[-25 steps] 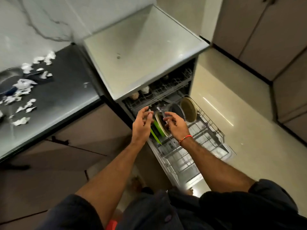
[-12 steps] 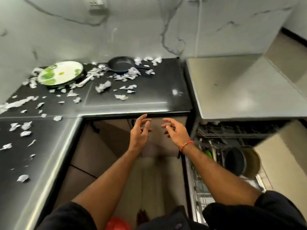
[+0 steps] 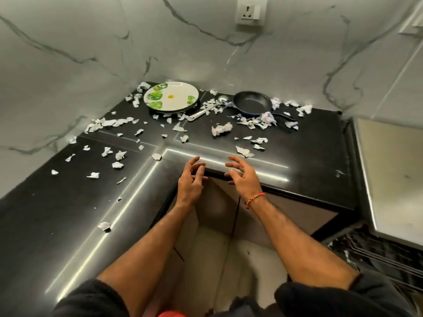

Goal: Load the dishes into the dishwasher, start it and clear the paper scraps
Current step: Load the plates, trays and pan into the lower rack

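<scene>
Now: my left hand [image 3: 191, 181] and right hand [image 3: 243, 179] hover empty, fingers loosely spread, at near desk edge | I'd grip round white leaf-patterned plate [image 3: 171, 96] far-left by opposite rims, lifting level.

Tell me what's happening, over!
Left hand and right hand open, empty, at counter edge. Plate, ladle and pan not loaded yet. Paper scraps all around them, over.
</scene>
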The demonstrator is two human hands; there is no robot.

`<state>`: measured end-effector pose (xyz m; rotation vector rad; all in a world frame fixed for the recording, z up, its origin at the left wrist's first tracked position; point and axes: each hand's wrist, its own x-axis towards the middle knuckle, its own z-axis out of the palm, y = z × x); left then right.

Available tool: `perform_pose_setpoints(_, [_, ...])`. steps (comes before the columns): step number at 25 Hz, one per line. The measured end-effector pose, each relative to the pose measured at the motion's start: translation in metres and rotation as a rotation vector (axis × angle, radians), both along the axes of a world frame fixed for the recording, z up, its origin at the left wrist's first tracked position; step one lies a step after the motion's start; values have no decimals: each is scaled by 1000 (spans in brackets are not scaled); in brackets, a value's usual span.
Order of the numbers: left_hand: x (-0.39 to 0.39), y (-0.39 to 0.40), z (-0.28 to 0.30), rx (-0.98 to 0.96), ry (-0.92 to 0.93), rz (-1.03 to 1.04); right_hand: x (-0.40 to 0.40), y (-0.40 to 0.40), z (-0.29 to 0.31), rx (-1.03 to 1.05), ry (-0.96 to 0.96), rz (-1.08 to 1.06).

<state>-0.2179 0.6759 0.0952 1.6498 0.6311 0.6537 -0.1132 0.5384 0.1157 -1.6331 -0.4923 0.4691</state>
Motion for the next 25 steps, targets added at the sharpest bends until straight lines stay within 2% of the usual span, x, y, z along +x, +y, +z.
perform_pose_setpoints(9, [61, 84, -13, -17, 61, 169, 87, 102, -5, 10, 73, 80])
perform_pose_setpoints(13, [103, 125, 2, -41, 71, 278, 139, 148, 10, 20, 82, 204])
perform_pose_setpoints(17, [146, 163, 13, -55, 73, 379, 198, 195, 17, 43, 143, 229])
perform_pose_setpoints(25, [194, 279, -6, -64, 198, 468, 245, 294, 1, -31, 224, 281])
